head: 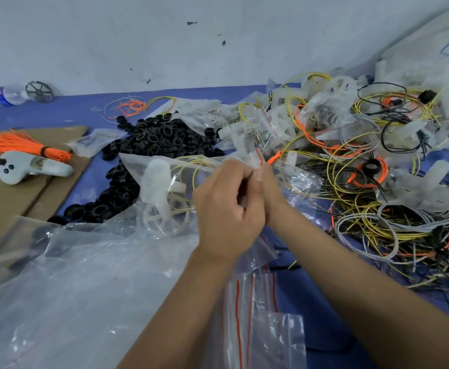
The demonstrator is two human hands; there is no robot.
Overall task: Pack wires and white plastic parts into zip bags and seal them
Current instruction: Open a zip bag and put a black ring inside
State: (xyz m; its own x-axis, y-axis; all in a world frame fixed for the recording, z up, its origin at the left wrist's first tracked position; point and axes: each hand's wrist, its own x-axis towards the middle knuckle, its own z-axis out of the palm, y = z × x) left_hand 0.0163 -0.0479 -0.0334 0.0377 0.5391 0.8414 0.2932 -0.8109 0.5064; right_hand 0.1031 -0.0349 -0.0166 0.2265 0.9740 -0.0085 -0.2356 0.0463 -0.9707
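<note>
I hold a clear zip bag just above the blue table, its body stretching to the left. Inside it are white plastic parts, one a spoked wheel, and thin yellow wire. My left hand and my right hand are pressed together at the bag's red-striped zip edge, both pinching it. Several empty zip bags with red zip lines lie under my forearms. A tangle of yellow, orange, black and grey wires covers the table to the right.
A heap of black rubber rings lies behind the bag. Filled bags and white parts pile at the back right. On cardboard at left rest an orange wire bundle and a grey controller. A large clear plastic sheet spreads front left.
</note>
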